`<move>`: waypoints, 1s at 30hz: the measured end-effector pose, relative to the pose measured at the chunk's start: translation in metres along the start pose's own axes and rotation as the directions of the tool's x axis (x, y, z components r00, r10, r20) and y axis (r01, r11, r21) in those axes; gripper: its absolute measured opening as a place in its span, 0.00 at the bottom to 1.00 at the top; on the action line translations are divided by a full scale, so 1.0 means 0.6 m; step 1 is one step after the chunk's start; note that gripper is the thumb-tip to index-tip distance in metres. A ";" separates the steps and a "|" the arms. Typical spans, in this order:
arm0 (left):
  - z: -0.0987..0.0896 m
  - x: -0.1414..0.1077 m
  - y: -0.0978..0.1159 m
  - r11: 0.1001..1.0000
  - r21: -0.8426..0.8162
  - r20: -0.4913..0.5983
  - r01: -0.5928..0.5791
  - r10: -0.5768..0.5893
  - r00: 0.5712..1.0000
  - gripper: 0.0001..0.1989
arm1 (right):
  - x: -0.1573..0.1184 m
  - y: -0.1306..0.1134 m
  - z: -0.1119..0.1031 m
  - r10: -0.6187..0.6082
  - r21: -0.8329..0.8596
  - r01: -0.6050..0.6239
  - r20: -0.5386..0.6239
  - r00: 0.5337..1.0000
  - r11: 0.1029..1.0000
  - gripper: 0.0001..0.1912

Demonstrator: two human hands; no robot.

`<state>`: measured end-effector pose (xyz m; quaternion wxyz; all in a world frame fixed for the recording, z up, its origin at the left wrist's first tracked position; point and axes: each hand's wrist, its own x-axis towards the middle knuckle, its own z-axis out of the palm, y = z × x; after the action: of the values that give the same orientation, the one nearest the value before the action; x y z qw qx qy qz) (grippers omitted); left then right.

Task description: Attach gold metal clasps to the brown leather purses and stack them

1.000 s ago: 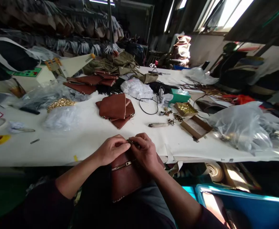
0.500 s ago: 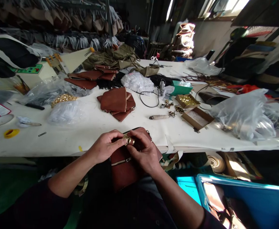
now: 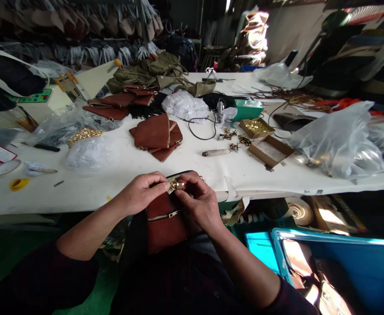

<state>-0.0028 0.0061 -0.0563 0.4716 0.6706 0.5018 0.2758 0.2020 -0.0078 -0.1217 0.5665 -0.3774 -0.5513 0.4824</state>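
A brown leather bag [image 3: 165,234] with a brass-toothed zipper [image 3: 164,215] rests against my lap and the table's front edge. Over its upper part, my left hand [image 3: 142,192] pinches a brass clasp [image 3: 171,186] between thumb and fingertips. From the other side, my right hand [image 3: 201,202] is closed on a short leather strap [image 3: 180,186] with brass fittings, which meets the clasp. My right fingers partly cover the strap's far end.
Brown leather pieces [image 3: 155,135] lie mid-table. To the right are a wooden-handled tool [image 3: 216,152], a box of brass parts [image 3: 256,127], an open cardboard box [image 3: 270,151] and a plastic bag [image 3: 336,140]. Below right stands a blue bin [image 3: 343,238] holding bags.
The view has shifted slightly. My fingers have parted somewhat around the clasp, so more of its brass plate shows. Both hands remain on the fittings.
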 end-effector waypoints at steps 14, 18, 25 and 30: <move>0.010 0.001 0.013 0.912 0.357 -0.067 -0.201 0.240 0.969 0.11 | 0.010 -0.057 -0.016 0.277 0.139 -0.295 0.139 0.951 0.945 0.16; 0.007 -0.002 0.013 0.915 0.359 0.005 -0.183 0.194 0.981 0.13 | 0.009 -0.058 -0.015 0.222 0.026 -0.224 0.069 0.973 0.974 0.15; 0.004 0.013 -0.001 0.986 0.141 0.122 -0.085 0.068 0.990 0.26 | 0.023 -0.052 -0.015 0.296 -0.136 -0.279 0.123 0.947 0.951 0.23; 0.024 0.021 -0.064 0.981 -0.048 0.221 0.190 -0.175 0.960 0.31 | -0.009 0.012 0.002 0.248 -0.159 -0.235 0.068 0.966 0.959 0.19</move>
<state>-0.0023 0.0146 -0.0980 0.5694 0.6308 0.4976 0.1742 0.2005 -0.0112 -0.1300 0.4488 -0.4620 -0.5600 0.5211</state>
